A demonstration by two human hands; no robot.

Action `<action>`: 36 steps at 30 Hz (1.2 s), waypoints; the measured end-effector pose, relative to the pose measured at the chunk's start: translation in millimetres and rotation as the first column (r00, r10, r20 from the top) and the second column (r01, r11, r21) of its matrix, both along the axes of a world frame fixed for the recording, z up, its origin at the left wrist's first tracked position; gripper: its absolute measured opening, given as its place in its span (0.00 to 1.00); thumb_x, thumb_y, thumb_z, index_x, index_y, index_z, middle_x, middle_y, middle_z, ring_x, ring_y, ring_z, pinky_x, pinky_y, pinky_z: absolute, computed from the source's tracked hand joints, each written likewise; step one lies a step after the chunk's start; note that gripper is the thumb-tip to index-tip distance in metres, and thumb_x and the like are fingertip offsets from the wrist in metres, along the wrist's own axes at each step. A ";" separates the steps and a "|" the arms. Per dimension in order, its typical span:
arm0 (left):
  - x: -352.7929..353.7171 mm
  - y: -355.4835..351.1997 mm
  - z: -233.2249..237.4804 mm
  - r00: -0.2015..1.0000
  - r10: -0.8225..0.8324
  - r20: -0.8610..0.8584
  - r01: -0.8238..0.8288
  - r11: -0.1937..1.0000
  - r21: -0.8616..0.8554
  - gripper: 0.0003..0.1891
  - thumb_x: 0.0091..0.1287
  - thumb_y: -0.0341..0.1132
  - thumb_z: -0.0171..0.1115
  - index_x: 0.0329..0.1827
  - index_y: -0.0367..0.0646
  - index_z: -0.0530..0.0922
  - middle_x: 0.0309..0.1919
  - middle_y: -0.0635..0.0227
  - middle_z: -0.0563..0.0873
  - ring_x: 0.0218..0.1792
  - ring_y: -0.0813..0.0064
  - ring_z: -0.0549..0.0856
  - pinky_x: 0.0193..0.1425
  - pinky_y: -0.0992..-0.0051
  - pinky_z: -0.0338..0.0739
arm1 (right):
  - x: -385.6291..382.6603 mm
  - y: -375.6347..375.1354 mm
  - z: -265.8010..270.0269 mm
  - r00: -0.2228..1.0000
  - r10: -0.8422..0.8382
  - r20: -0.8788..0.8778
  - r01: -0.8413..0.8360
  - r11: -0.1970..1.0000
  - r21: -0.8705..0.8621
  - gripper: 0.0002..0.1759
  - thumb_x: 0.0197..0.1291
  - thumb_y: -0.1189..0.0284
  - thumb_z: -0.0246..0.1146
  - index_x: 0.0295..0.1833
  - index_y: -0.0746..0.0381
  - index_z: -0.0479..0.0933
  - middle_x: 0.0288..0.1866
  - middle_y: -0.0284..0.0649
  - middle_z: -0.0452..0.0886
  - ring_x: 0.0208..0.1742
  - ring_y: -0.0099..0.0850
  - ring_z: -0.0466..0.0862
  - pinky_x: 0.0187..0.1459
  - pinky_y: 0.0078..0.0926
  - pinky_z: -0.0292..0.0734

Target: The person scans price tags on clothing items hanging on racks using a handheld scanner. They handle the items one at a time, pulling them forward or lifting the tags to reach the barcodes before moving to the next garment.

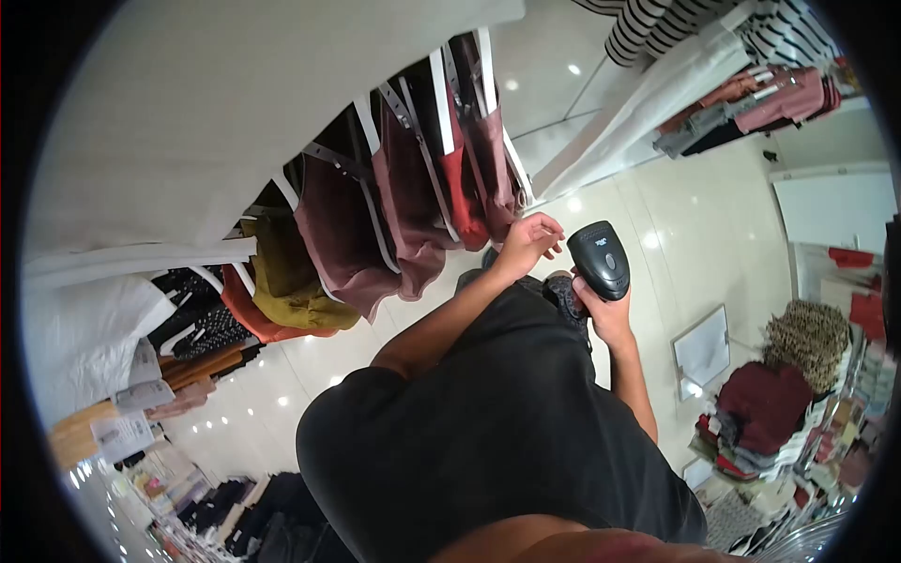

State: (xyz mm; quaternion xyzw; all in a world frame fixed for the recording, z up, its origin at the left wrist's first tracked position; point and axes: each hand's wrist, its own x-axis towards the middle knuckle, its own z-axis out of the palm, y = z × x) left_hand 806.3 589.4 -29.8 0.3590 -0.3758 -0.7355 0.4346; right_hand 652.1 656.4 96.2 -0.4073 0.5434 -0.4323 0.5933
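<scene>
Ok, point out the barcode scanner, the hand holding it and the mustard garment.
barcode scanner (601, 258): head view, top of its head.
right hand (608, 317): head view, middle of the hand.
mustard garment (286, 281): head view, its hanging cloth.

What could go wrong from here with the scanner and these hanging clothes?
The barcode scanner sits in the right hand alone, above a hard tiled floor; a slip could drop it.
The left hand reaches by the hems of the maroon garments, hung close together; a tug might pull one off its hanger, or the neighbouring piece could get scanned by mistake.
</scene>
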 end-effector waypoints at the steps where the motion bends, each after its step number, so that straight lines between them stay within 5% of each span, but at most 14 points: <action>1: -0.9 -4.4 1.1 1.000 0.003 0.024 -0.004 1.000 0.012 0.07 0.65 0.23 0.57 0.45 0.36 0.76 0.38 0.65 0.83 0.35 0.75 0.86 0.36 0.78 0.80 | -3.7 -7.1 -1.1 1.000 0.003 0.025 -0.003 1.000 0.001 0.05 0.57 0.79 0.67 0.37 0.66 0.77 0.22 0.32 0.78 0.20 0.18 0.75 0.22 0.19 0.68; 6: -18.0 -11.7 -9.5 0.983 0.151 0.109 -0.150 0.989 -0.009 0.19 0.58 0.10 0.39 0.45 0.34 0.75 0.44 0.61 0.82 0.50 0.68 0.84 0.53 0.69 0.83 | -33.9 -39.7 -15.5 0.982 0.176 0.074 -0.170 0.982 -0.084 0.05 0.57 0.80 0.67 0.35 0.65 0.77 0.21 0.31 0.78 0.19 0.17 0.74 0.22 0.18 0.67; 13: -65.1 -2.9 35.8 0.951 0.288 0.112 -0.274 0.953 -0.129 0.23 0.54 0.09 0.36 0.47 0.34 0.74 0.50 0.61 0.79 0.59 0.68 0.79 0.63 0.64 0.78 | -89.1 -69.2 -14.5 0.927 0.374 0.028 -0.370 0.924 -0.095 0.05 0.57 0.78 0.67 0.34 0.64 0.77 0.20 0.30 0.76 0.19 0.16 0.74 0.22 0.18 0.67; 21: -92.0 57.7 28.6 0.828 0.537 0.160 -0.518 0.843 -0.144 0.23 0.54 0.11 0.35 0.46 0.36 0.75 0.51 0.62 0.78 0.57 0.70 0.79 0.58 0.61 0.82 | -119.3 -79.7 -41.7 0.809 0.554 0.196 -0.548 0.832 -0.089 0.06 0.60 0.78 0.65 0.42 0.68 0.77 0.24 0.31 0.77 0.20 0.17 0.73 0.23 0.17 0.66; 25: -86.6 109.4 35.1 0.706 0.681 0.193 -0.695 0.719 0.007 0.17 0.62 0.17 0.36 0.46 0.36 0.74 0.52 0.61 0.77 0.58 0.69 0.79 0.51 0.64 0.87 | -120.8 -71.6 -45.4 0.727 0.641 0.246 -0.646 0.760 -0.071 0.06 0.61 0.79 0.64 0.43 0.69 0.78 0.24 0.31 0.76 0.20 0.18 0.73 0.23 0.17 0.66; 36: -19.4 218.1 16.0 0.518 0.847 0.119 -0.850 0.526 -0.041 0.10 0.66 0.21 0.46 0.46 0.36 0.74 0.56 0.56 0.73 0.63 0.57 0.77 0.46 0.58 0.87 | -63.5 -26.8 -44.6 0.653 0.748 0.123 -0.730 0.664 -0.164 0.07 0.62 0.78 0.61 0.45 0.68 0.76 0.22 0.33 0.75 0.20 0.20 0.73 0.23 0.18 0.67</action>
